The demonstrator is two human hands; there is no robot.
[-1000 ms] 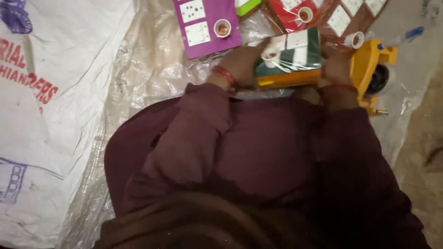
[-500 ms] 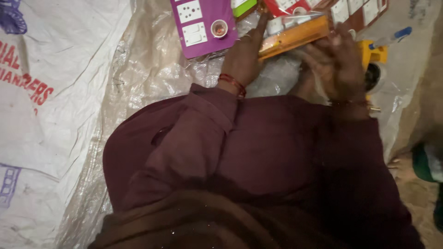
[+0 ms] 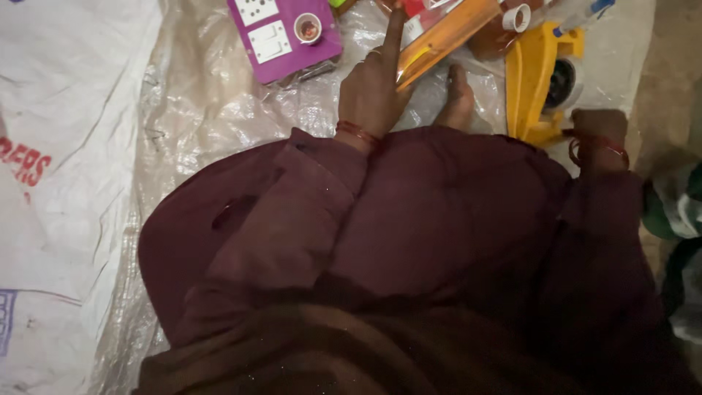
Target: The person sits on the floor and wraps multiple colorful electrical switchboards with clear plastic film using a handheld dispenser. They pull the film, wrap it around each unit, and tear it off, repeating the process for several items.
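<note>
1. The left hand (image 3: 373, 88) rests at the top centre of the head view, fingers extended, index finger pointing away from the body. Its grip is spread, not clamped: the fingertips lie against the orange board (image 3: 442, 36) without closing round it.
2. The orange board lies on the clear plastic sheet (image 3: 212, 110) that covers the floor. Its long axis runs diagonally, low end near the left hand, high end up and to the right toward the frame edge.
3. From the left grip, the board extends to the right and away; the low end is touching or just beside the palm.
4. The right hand (image 3: 596, 135) sits well apart from the board, at the base of the yellow plastic frame (image 3: 530, 73). Only its back shows; whether its grip is together or apart cannot be told.
5. The left hand is the nearer hand to the board.
6. A purple switch panel (image 3: 281, 33) lies to the left of the left hand, apart from it.
7. A bare foot (image 3: 457, 99) lies between the two hands, just below the board.
</note>
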